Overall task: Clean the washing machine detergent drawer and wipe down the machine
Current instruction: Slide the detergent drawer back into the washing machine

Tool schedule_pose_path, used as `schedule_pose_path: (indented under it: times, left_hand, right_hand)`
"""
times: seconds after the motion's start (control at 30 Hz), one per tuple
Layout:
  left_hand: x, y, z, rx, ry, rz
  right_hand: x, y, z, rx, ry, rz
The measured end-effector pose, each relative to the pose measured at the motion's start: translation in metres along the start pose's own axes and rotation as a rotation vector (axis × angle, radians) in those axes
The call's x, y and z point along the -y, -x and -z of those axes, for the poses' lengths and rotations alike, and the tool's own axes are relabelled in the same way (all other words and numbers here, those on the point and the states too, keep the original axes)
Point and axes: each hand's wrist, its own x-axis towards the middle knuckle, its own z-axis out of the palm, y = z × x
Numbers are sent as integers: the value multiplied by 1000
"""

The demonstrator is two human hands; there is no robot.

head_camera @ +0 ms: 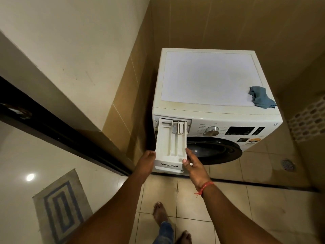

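A white front-loading washing machine (207, 76) stands in a tiled corner. Its white detergent drawer (169, 145) is pulled far out from the upper left of the front panel, with its compartments showing. My left hand (146, 161) grips the drawer's front left corner. My right hand (192, 164) holds the front right corner, thumb on the face plate. A crumpled blue-grey cloth (261, 99) lies on the machine's top at the front right corner.
The machine's dark round door (214, 150) is closed, below a control knob (212, 131) and display. Beige tiled walls close in behind and on the left. A floor drain (288, 165) sits at right. A grey-blue mat (61, 210) lies at lower left.
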Motion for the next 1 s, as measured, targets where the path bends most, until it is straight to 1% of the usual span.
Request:
schedule_pose_path:
  times: [0.13,0.2,0.3,0.37,0.47,0.57,0.63,0.73,0.87,1.0]
  left_hand:
    - [-9,-5,-1,59,-88,-86]
    - [-17,-13,1,75,-136,-118]
    - [-20,-27,5,115,-295,-181]
    - [-20,-36,8,112,-413,-225]
    - [-21,-44,13,72,-541,-298]
    - [-24,-47,15,86,-717,-448]
    - [-29,-50,15,94,-816,-520]
    - [-34,-57,13,77,-964,-614]
    - [-28,-59,15,52,-1068,-705]
    - [-35,-68,6,-11,-1033,-735]
  right_hand:
    - [3,-18,0,-70,1,15]
    - [7,-29,-1,-60,31,23]
    - [14,-35,-4,-58,81,31]
    - [19,-36,-5,-70,137,61]
    - [12,-38,-2,-129,291,114]
    - [9,-42,-1,-223,530,111]
    - [16,-44,-4,-281,634,154]
    - [23,-46,-3,-266,761,211]
    - [22,-47,-1,-252,815,262]
    - [32,-61,-1,-332,825,282]
